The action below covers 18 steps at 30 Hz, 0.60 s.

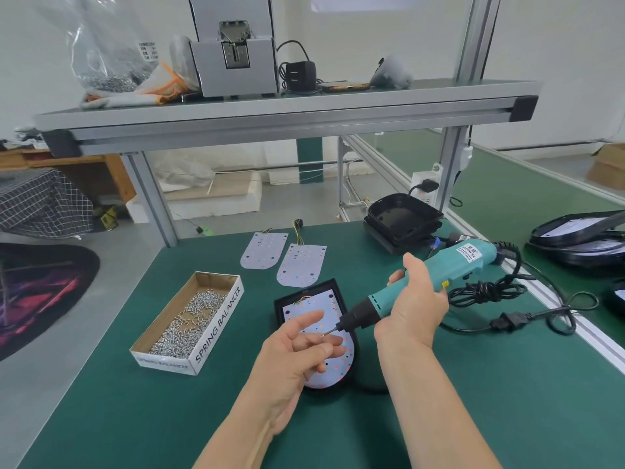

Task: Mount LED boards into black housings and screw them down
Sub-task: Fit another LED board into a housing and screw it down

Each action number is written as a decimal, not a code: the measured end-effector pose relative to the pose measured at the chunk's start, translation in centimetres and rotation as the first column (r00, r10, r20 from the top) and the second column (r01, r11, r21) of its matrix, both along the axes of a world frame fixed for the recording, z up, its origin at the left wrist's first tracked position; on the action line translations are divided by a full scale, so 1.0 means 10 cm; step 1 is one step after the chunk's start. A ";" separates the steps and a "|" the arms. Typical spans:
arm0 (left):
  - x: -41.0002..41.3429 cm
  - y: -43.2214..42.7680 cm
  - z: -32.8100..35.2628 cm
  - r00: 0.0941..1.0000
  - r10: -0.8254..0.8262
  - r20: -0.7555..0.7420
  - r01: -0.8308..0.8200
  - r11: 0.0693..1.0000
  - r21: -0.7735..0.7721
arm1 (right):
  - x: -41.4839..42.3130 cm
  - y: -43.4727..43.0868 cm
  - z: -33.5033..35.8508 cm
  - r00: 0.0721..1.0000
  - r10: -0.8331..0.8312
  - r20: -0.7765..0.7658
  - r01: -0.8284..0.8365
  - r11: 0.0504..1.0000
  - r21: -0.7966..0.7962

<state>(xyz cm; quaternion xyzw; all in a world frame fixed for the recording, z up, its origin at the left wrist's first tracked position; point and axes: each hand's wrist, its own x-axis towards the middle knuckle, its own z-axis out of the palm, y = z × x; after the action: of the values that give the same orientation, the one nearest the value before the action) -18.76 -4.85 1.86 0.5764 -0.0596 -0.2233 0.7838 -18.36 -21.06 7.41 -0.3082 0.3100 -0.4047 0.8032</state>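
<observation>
A black housing (291,301) lies on the green table with a white LED board (313,308) seated in it. My right hand (414,299) grips a teal electric screwdriver (436,274), its bit pointing left and down over the board. A small screw (324,334) sits at the bit's tip. My left hand (299,350) hovers palm-up over the board, fingers loosely spread, fingertips touching the screw. Two loose LED boards (263,250) (301,265) lie behind the housing.
A cardboard box of screws (189,319) sits left of the housing. Empty black housings (404,220) are stacked at the back right. The screwdriver's coiled cord and plug (507,321) lie to the right. An aluminium shelf (287,110) spans overhead.
</observation>
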 end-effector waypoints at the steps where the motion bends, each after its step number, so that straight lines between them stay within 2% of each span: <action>1: 0.01 0.03 -0.01 1.000 -0.013 -0.022 0.013 1.000 -0.005 | 0.00 0.00 0.01 1.000 0.002 0.007 -0.002 1.000 0.001; 3: 0.04 0.11 -0.03 0.998 0.023 -0.064 -0.021 0.999 0.029 | 0.00 -0.01 0.02 1.000 0.004 0.023 -0.004 1.000 0.002; 4: 0.08 0.16 -0.05 0.993 0.095 -0.074 -0.087 0.992 0.096 | 0.00 -0.01 0.03 0.999 0.005 0.032 -0.005 1.000 -0.005; 5: 0.14 0.22 -0.09 0.980 0.191 -0.059 -0.175 0.963 0.205 | 0.01 -0.01 0.04 0.999 0.008 0.041 -0.007 1.000 -0.018; 7: 0.27 0.30 -0.16 0.943 0.329 0.053 -0.314 0.822 0.476 | 0.00 0.00 0.05 0.998 0.014 0.065 -0.011 0.998 -0.057; 9: 0.35 0.31 -0.18 0.952 0.257 0.166 -0.298 0.661 0.688 | 0.00 0.01 0.04 0.995 0.029 0.092 -0.019 0.993 -0.112; 11: 0.40 0.24 -0.17 0.974 0.147 0.172 -0.226 0.590 0.775 | 0.00 0.04 0.04 0.994 0.048 0.100 -0.030 0.983 -0.180; 18: 0.58 -0.06 -0.19 0.999 0.045 -0.003 -0.029 0.697 0.717 | 0.01 0.14 -0.02 0.988 0.107 0.110 -0.049 0.897 -0.439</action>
<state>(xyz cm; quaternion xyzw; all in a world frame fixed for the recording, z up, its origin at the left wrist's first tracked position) -13.00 -5.40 0.00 0.8346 0.0511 -0.2188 0.5029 -18.31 -19.71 7.24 -0.4645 0.1460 -0.4505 0.7483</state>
